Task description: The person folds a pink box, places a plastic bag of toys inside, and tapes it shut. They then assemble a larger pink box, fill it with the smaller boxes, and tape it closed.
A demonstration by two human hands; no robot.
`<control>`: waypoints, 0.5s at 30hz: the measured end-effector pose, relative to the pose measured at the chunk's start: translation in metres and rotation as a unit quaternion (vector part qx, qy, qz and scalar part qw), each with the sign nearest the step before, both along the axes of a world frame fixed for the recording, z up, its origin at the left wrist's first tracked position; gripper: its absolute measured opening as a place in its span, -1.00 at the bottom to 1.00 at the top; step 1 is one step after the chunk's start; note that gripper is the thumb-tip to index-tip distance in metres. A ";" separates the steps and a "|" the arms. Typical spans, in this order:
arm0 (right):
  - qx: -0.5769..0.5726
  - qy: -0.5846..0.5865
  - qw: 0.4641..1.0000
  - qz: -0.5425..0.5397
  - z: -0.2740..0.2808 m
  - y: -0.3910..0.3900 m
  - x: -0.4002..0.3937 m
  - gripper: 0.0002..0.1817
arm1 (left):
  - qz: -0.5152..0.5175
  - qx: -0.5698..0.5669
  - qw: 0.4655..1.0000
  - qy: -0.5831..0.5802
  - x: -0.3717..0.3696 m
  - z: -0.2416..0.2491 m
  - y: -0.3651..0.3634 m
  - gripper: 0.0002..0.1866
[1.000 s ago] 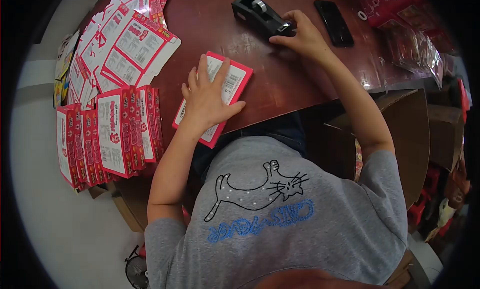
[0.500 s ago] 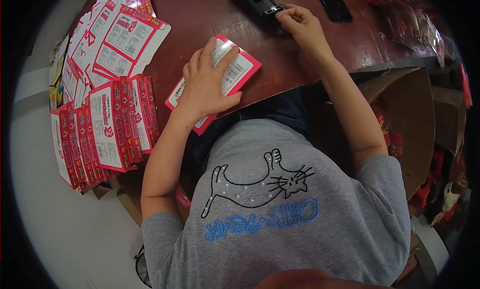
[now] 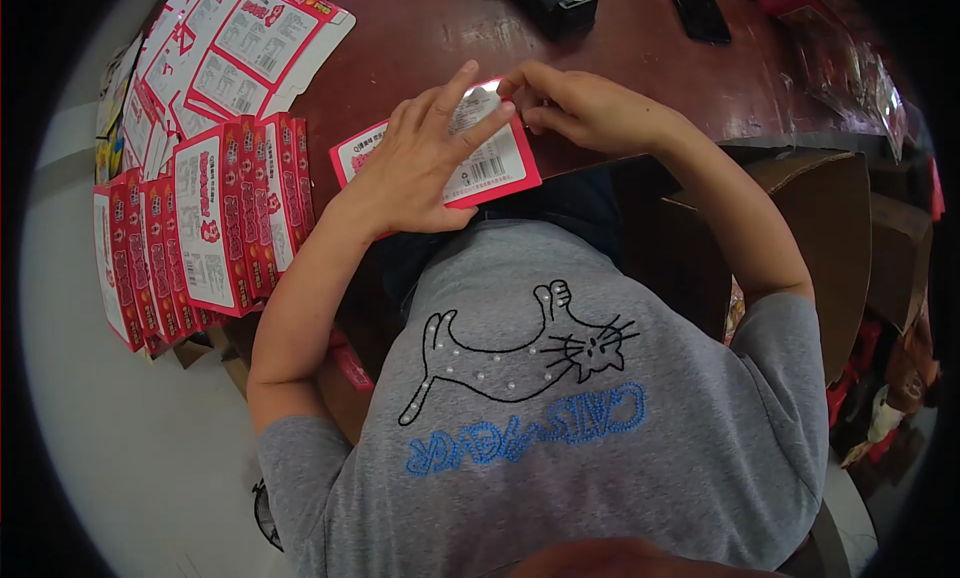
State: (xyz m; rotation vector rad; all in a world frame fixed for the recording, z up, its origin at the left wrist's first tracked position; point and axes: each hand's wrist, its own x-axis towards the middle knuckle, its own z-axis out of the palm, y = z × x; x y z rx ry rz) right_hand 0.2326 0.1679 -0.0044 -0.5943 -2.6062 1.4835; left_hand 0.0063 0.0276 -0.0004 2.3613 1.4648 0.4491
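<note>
A red-and-white printed cardboard box [image 3: 490,167] lies at the table's near edge, barcode side up. My left hand [image 3: 425,158] rests flat on its top with fingers spread, the thumb over the near edge. At the box's far right corner is my right hand [image 3: 575,108], its fingers curled and pinched together against the box end. Whatever sits between those fingertips is too small to make out. A black tape dispenser [image 3: 555,6] stands on the table beyond the right hand.
Flat printed cartons [image 3: 255,53] are fanned across the table's left side. In front of them stand several stacked red boxes [image 3: 215,218]. A phone [image 3: 697,8] and clear plastic packaging [image 3: 845,68] lie to the right. An open cardboard carton [image 3: 800,228] stands below the right edge.
My right hand has come from the tape dispenser down to the box's right end. The box has turned to lie more level, with my left hand still on it.
</note>
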 end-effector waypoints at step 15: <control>0.148 0.167 0.902 -0.369 -0.033 0.073 0.014 -0.61 | 0.362 0.027 0.923 -0.130 -0.006 0.008 0.009 0.12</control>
